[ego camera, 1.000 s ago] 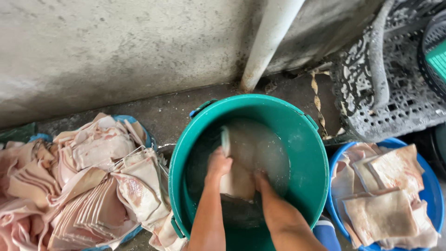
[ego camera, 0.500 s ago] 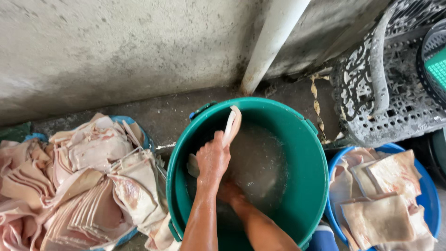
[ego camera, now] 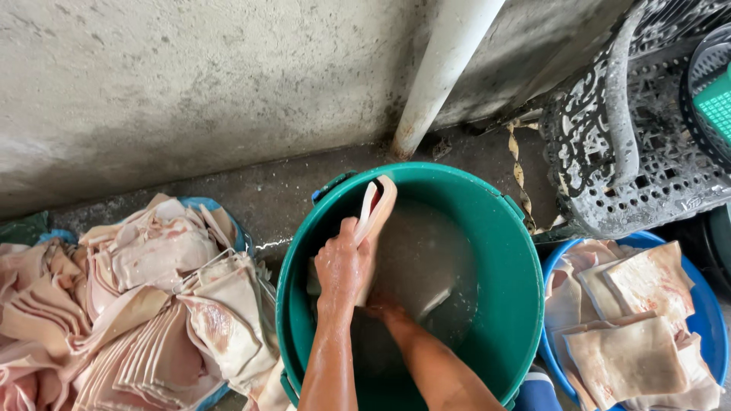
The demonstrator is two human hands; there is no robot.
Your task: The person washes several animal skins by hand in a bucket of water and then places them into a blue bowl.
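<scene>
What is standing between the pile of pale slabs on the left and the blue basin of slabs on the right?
In the head view, the green bucket of cloudy water stands between the pile and the blue basin. The left hand holds a pale slab over it; the right hand is underwater.

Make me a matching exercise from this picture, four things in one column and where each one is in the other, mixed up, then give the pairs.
Things:
1. slab
2. right hand
3. pipe
4. pile

Places:
A. under the murky water in the green bucket
B. standing against the wall, behind the bucket
C. lifted out of the water in the left hand
D. heaped left of the bucket

Pairs: 1-C, 2-A, 3-B, 4-D
</scene>
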